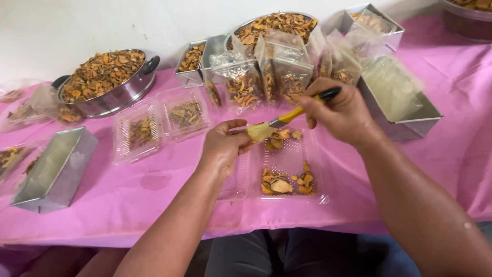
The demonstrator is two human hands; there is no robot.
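A pink cloth point(128, 200) is covering the table you are working at, under a white wall. Your right hand point(341, 110) is gripping a brush point(287, 117), sweeping its bristles over dried orange slices point(281, 138) in the open clear tray point(287, 164). Your left hand point(223, 146) is curling around the tray's left edge, steadying it against the strokes.

Bright, even, soft daylight throughout, no harsh contrast. Faint, diffuse shadows under the forearms and beneath the left hand point(221, 149) on the pink worktop point(154, 195). Mild glare on the clear bags point(277, 66) and plastic trays point(159, 123), dull sheen on the steel pan point(120, 95) and metal tin point(54, 172). Slight motion blur on the brush point(287, 118) bristles and right hand point(341, 113). Centre sharp; far corners softer, with wide-angle stretch bending the worktop edge and enlarging the near forearms. White wall slightly overexposed at top left.
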